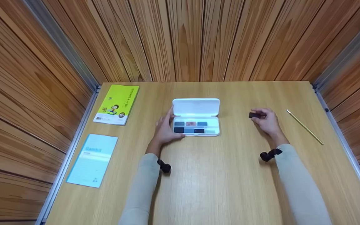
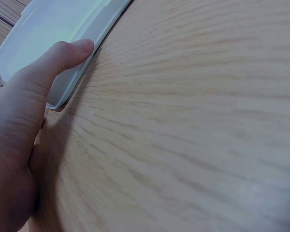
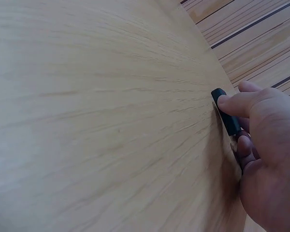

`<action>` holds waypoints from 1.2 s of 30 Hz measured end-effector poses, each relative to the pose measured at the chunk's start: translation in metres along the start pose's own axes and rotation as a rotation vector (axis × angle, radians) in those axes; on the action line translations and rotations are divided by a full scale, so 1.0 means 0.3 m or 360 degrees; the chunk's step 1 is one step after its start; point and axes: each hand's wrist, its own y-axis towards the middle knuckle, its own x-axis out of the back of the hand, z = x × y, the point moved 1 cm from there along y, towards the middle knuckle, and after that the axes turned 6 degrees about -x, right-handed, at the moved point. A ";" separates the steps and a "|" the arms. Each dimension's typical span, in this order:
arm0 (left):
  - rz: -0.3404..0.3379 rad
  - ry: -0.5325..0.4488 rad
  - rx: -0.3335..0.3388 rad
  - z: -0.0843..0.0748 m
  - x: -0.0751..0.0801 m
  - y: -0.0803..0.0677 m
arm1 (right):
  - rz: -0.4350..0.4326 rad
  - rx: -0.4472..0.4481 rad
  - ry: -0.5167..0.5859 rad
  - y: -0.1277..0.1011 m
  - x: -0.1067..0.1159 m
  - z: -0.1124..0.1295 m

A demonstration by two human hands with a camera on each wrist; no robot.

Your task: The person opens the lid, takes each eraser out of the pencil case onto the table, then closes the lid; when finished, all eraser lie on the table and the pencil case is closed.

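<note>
left hand [image 1: 165, 128]: fingers relaxed, thumb extended | right hand [image 1: 267, 120]: fingers pinching (both forearms resting low)

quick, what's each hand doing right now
Left hand: fingers straight, steadying the open white case, no grip on it.
Right hand: grip pinching a small black eraser.

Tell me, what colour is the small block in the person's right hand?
Black. The small block, pinched by the right hand, shows best in the right wrist view.

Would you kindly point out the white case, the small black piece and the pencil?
white case [image 1: 196, 107]: head view, on its open lid.
small black piece [image 3: 225, 114]: right wrist view, on its dark side below the fingertip.
pencil [image 1: 305, 127]: head view, mid-shaft.
</note>
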 end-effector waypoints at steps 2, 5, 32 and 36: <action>-0.0002 -0.0004 -0.0003 0.002 0.000 0.000 | 0.0013 -0.0009 0.0003 -0.001 0.002 0.002; -0.0003 -0.0002 -0.0001 0.004 0.001 0.000 | 0.0030 -0.0028 0.0015 -0.004 0.003 0.007; 0.0014 0.0028 -0.0021 0.009 0.001 -0.005 | 0.0250 0.0213 -0.0132 -0.112 -0.160 0.137; 0.0004 0.0015 -0.0032 0.006 0.002 -0.003 | 0.0295 0.0267 -0.0126 -0.111 -0.204 0.178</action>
